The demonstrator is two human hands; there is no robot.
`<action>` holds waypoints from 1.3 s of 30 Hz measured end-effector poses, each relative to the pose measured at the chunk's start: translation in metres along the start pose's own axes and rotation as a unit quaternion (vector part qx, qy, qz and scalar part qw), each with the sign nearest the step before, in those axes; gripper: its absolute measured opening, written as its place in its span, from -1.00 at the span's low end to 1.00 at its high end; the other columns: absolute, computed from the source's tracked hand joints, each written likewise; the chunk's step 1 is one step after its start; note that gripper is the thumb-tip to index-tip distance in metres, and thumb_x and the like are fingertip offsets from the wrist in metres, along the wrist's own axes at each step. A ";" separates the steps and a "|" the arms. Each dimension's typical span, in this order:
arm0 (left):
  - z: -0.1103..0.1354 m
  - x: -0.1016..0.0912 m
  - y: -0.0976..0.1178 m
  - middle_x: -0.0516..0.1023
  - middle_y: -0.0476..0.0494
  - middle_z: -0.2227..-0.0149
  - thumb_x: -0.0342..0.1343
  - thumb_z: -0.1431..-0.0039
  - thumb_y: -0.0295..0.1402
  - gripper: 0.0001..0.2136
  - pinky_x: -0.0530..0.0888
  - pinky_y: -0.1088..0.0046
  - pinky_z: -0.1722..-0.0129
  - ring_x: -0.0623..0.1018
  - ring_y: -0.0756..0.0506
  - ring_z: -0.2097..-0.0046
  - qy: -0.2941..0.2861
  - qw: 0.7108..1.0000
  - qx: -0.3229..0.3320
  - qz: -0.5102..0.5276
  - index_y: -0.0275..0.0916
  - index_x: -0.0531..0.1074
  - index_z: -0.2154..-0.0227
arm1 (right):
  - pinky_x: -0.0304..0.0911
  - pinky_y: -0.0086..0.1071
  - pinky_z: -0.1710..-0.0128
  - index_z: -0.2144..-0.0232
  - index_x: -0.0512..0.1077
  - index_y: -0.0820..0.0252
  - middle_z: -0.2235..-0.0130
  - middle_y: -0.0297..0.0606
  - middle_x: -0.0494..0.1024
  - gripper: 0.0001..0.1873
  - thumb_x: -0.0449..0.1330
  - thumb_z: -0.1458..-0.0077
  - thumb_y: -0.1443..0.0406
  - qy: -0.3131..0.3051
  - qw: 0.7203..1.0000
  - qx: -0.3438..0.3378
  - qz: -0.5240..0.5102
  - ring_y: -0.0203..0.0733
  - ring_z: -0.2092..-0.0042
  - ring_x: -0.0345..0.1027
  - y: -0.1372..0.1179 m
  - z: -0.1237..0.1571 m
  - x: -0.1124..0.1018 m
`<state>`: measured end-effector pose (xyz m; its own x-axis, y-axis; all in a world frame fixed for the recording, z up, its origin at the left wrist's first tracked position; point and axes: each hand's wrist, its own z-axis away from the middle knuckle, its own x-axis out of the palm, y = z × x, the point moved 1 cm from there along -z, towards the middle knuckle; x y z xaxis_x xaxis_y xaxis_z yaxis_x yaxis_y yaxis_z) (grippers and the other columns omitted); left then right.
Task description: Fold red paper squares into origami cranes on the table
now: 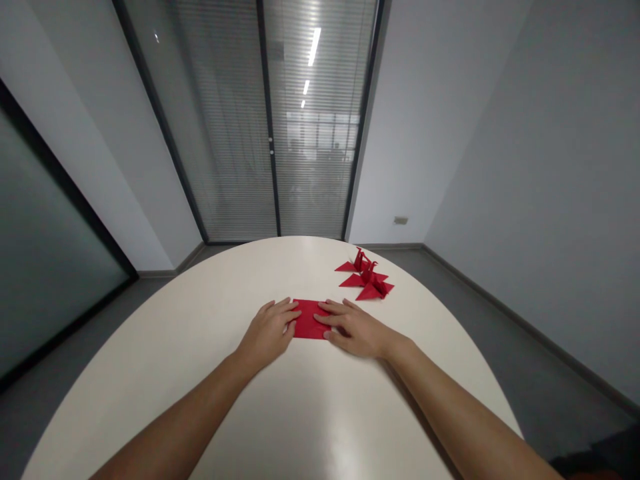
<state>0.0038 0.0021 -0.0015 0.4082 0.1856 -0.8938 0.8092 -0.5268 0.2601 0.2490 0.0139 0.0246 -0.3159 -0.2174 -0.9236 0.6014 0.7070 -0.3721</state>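
Observation:
A flat red sheet of folded paper [307, 321] lies on the pale round table [210, 333] in front of me. My left hand [273, 327] rests along its left edge, fingers stretched out and fingertips touching the paper. From the right, my right hand [353, 328] lies over the paper's right edge with its fingers spread on the surface. The paper's right edge is partly hidden beneath those fingers. Just beyond my right hand stand several red origami cranes [373, 283], close together with wings spread.
The table's curved far rim [300, 238] faces a glass partition with blinds [315, 173]. A grey wall [540, 200] rises on the right, with a small wall socket [401, 220] low on the white wall. A dark-framed glass panel [45, 247] stands at left.

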 end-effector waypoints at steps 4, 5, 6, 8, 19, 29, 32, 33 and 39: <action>0.001 0.002 -0.003 0.45 -0.20 -0.23 0.00 -0.26 -0.50 -0.62 0.35 0.07 -0.25 0.43 -0.19 -0.25 0.014 0.998 0.051 0.023 -0.18 0.50 -0.08 | -0.09 0.28 -0.30 -0.26 0.32 -0.01 -0.35 -0.04 0.22 -0.49 0.12 -0.27 0.21 0.007 1.000 -0.019 0.003 0.17 -0.38 0.04 0.001 -0.001 -0.001; 0.001 0.002 -0.003 0.44 -0.19 -0.23 0.01 -0.26 -0.48 -0.62 0.35 0.07 -0.25 0.43 -0.18 -0.25 0.008 0.998 0.056 0.029 -0.18 0.48 -0.10 | -0.09 0.27 -0.30 -0.26 0.32 -0.02 -0.35 -0.05 0.22 -0.48 0.13 -0.26 0.23 0.005 1.000 -0.028 0.001 0.16 -0.38 0.05 0.001 -0.001 -0.001; 0.001 0.001 -0.003 0.44 -0.19 -0.23 0.01 -0.26 -0.46 -0.61 0.35 0.06 -0.24 0.44 -0.18 -0.24 -0.003 0.998 0.055 0.033 -0.17 0.47 -0.12 | -0.08 0.27 -0.30 -0.26 0.32 -0.03 -0.35 -0.05 0.22 -0.47 0.14 -0.25 0.26 0.003 0.999 -0.037 0.000 0.15 -0.38 0.05 0.001 -0.001 -0.001; 0.001 0.001 -0.002 0.45 -0.19 -0.22 0.01 -0.27 -0.44 -0.61 0.35 0.02 -0.24 0.45 -0.19 -0.23 -0.024 0.998 0.043 0.034 -0.17 0.45 -0.14 | -0.06 0.25 -0.30 -0.25 0.33 -0.01 -0.35 -0.05 0.23 -0.45 0.14 -0.22 0.32 0.002 0.999 -0.049 0.005 0.12 -0.37 0.06 0.000 -0.001 -0.002; -0.002 -0.003 0.008 0.44 -0.14 -0.23 0.09 -0.20 -0.43 -0.54 0.23 0.05 -0.32 0.42 -0.19 -0.23 -0.037 0.995 0.083 0.050 -0.08 0.40 -0.18 | 0.06 0.12 -0.31 -0.29 0.25 0.23 -0.30 0.02 0.32 -0.47 0.05 -0.32 0.26 0.063 0.998 -0.001 0.005 0.10 -0.34 0.15 -0.010 -0.011 0.013; 0.000 -0.005 0.004 0.51 -0.14 -0.17 0.00 -0.23 -0.52 -0.60 0.25 0.01 -0.31 0.46 -0.16 -0.22 -0.025 0.998 0.049 0.029 -0.13 0.50 -0.08 | -0.02 0.12 -0.34 -0.30 0.26 0.14 -0.33 -0.06 0.27 -0.49 0.00 -0.38 0.18 0.026 0.999 -0.012 0.021 0.12 -0.39 0.02 -0.001 -0.005 0.003; 0.000 -0.005 0.003 0.57 -0.10 -0.11 -0.02 -0.24 -0.55 -0.62 0.32 0.09 -0.28 0.51 -0.13 -0.16 -0.025 0.996 0.077 0.050 -0.11 0.55 -0.01 | -0.02 0.15 -0.34 -0.32 0.24 0.18 -0.33 -0.04 0.26 -0.47 -0.02 -0.38 0.16 0.029 0.999 0.010 0.035 0.18 -0.40 -0.04 0.003 -0.004 0.004; 0.000 -0.005 0.003 0.58 -0.08 -0.09 0.00 -0.23 -0.54 -0.62 0.33 0.09 -0.27 0.53 -0.13 -0.14 -0.028 0.995 0.083 0.057 -0.10 0.55 0.00 | -0.02 0.15 -0.34 -0.31 0.24 0.19 -0.33 -0.03 0.26 -0.47 -0.02 -0.38 0.16 0.034 0.999 0.011 0.035 0.18 -0.41 -0.05 0.004 -0.004 0.004; 0.002 -0.005 0.003 0.57 -0.12 -0.10 0.09 -0.23 -0.43 -0.66 0.20 -0.07 -0.32 0.49 -0.20 -0.18 -0.022 0.997 0.065 0.045 -0.09 0.53 -0.04 | 0.07 0.08 -0.32 -0.21 0.39 0.22 -0.25 -0.01 0.39 -0.54 0.07 -0.33 0.21 0.076 0.996 -0.043 0.020 0.11 -0.35 0.12 -0.002 -0.007 -0.002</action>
<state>0.0037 -0.0020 0.0029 0.4555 0.0972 -0.8849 0.7067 -0.6440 0.2930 0.2434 0.0172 0.0278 -0.4041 -0.0882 -0.9105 0.5525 0.7697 -0.3198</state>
